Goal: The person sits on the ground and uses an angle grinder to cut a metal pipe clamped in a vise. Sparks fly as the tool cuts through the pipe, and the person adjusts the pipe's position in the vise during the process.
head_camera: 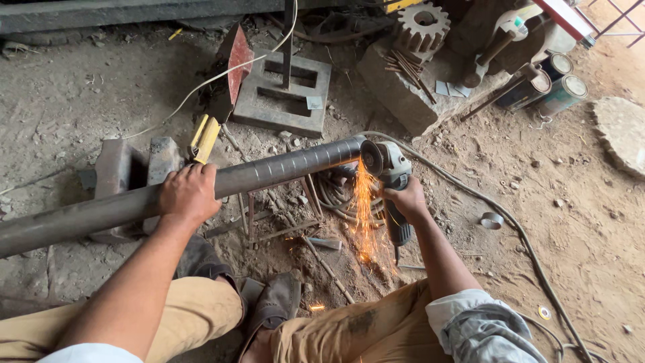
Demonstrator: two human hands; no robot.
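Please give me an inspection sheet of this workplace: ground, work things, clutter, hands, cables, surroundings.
Surface: bare dirt ground, dusty, small stones.
Job's things: long steel pipe on a low metal stand; angle grinder at its end, sparks falling.
Clutter: gear wheel, cans, metal rods, hammer.
Hands: left hand grips pipe; right hand holds grinder.
Cables: grinder cord across ground; white wire.
Surroundings: stone block, metal base plate.
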